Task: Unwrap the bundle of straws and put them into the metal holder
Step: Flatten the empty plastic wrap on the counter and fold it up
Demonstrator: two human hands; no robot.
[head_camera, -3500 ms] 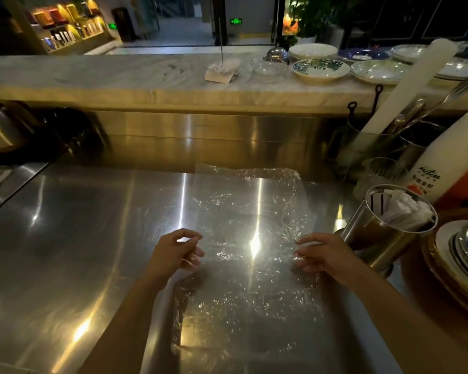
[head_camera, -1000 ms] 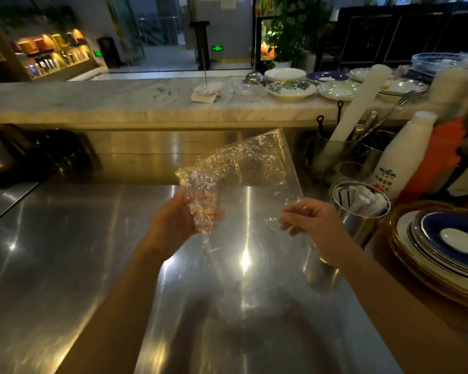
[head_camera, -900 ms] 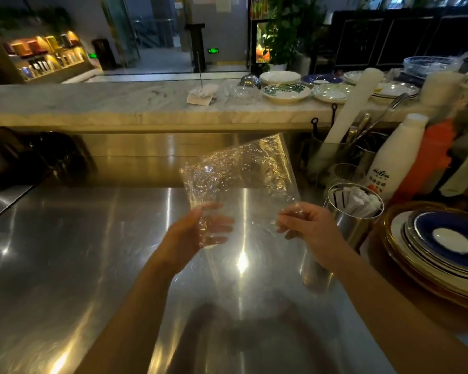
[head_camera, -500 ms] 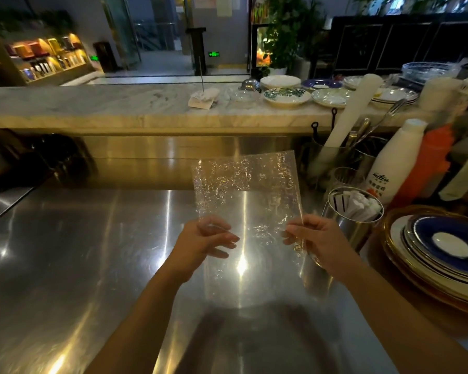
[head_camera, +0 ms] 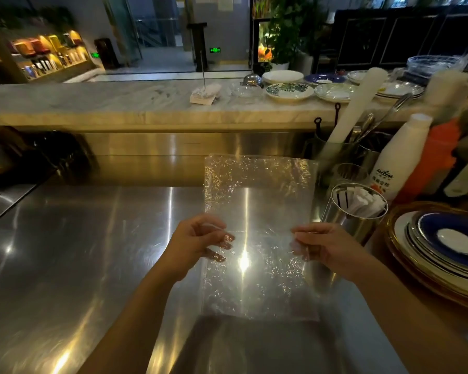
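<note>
Head view of a stainless-steel table (head_camera: pixel 73 255), brushed and strongly reflective, with a bright glare spot at centre. Behind it, at 12 o'clock, runs a raised marble ledge (head_camera: pixel 97 103) carrying patterned plates (head_camera: pixel 289 90) and a folded paper slip; beyond the ledge lie a dim hall, a lit display shelf (head_camera: pixel 49 56) at 10 o'clock and a potted plant (head_camera: pixel 287 31) at 1 o'clock.

Both forearms enter from 6 o'clock. The left hand (head_camera: pixel 197 242) and the right hand (head_camera: pixel 326 245) hold a crinkled sheet of clear plastic wrap (head_camera: pixel 260 211) upright between them, lifted above the table. Each hand is pinched closed on a side edge of the sheet at about mid-height, the thumb on the near face and the fingertips seen through the film. The sheet is spread flat, with its top edge toward 12 o'clock.

The metal holder (head_camera: pixel 354 214) stands on the table at 3 o'clock, just beside the right hand, with the paper-wrapped straws (head_camera: pixel 365 202) upright inside it. A stack of blue-and-gold plates (head_camera: pixel 443 247) sits farther toward 3 o'clock.

At 2 o'clock a white bottle (head_camera: pixel 401 155) bears the word "milin" in script above smaller characters too small to read; an orange bottle (head_camera: pixel 435 155) stands just behind it. A green illuminated sign (head_camera: pixel 214 50) at 12 o'clock is not legible.
</note>
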